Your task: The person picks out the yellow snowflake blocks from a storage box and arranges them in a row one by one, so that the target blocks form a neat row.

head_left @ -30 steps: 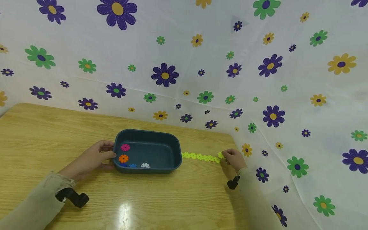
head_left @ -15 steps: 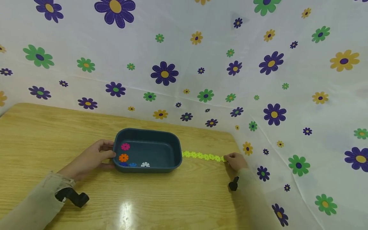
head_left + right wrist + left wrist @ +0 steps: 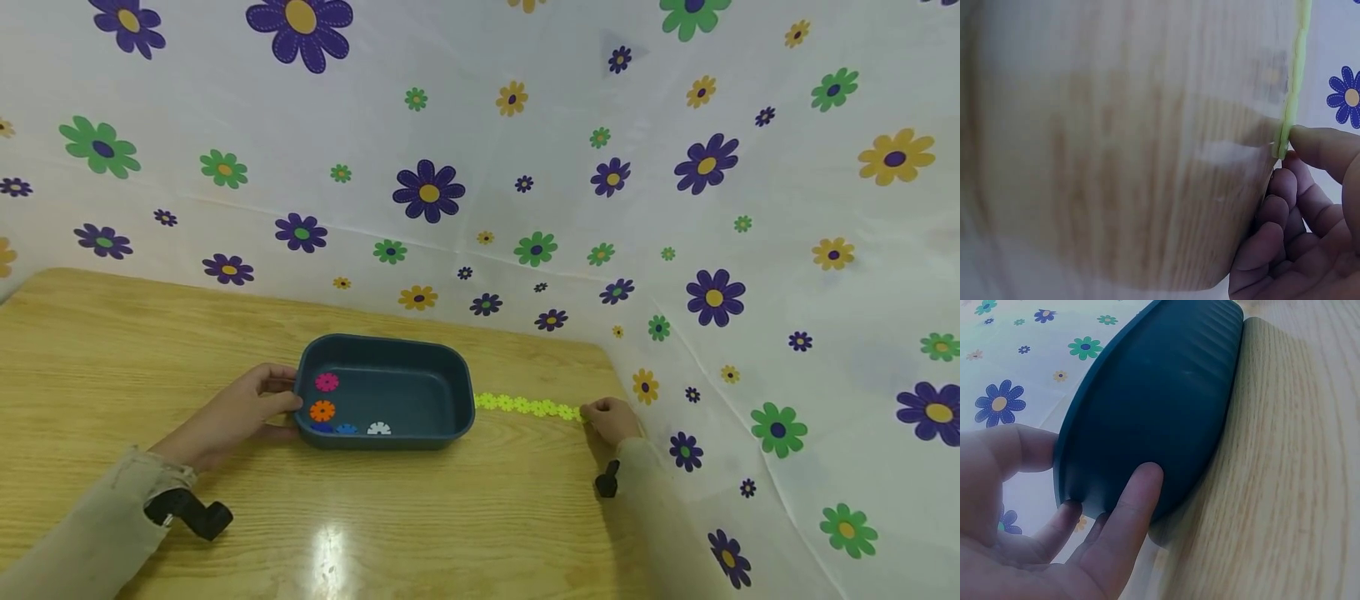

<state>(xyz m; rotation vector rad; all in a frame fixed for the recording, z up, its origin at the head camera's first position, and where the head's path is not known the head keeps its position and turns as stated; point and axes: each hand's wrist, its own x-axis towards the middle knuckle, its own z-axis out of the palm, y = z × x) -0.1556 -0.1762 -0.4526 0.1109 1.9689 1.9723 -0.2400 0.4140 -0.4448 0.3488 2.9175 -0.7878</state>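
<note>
My left hand (image 3: 243, 412) grips the left end of a dark blue plastic bin (image 3: 468, 392), its fingers spread over the end wall and rim in the left wrist view. From the bin's right side a row of yellow-green snowflake discs (image 3: 522, 405) runs rightward, lying flat on the table. With finger and thumb at its edge, my right hand (image 3: 613, 421) holds the rightmost snowflake disc (image 3: 1282, 147), which is mostly covered by the fingertips in the head view. The other fingers of that hand are curled.
Inside the bin lie a pink disc (image 3: 327, 382), an orange disc (image 3: 322, 411), a white disc (image 3: 379, 429) and blue ones (image 3: 347, 430) by the front wall. The wooden table (image 3: 420, 525) ends at a flower-printed cloth (image 3: 352, 150) behind and to the right.
My right hand has brought the last yellow-green disc, earlier raised a little, down to the row's right end. It has barely moved in the last half second. The left hand and bin stay put.
</note>
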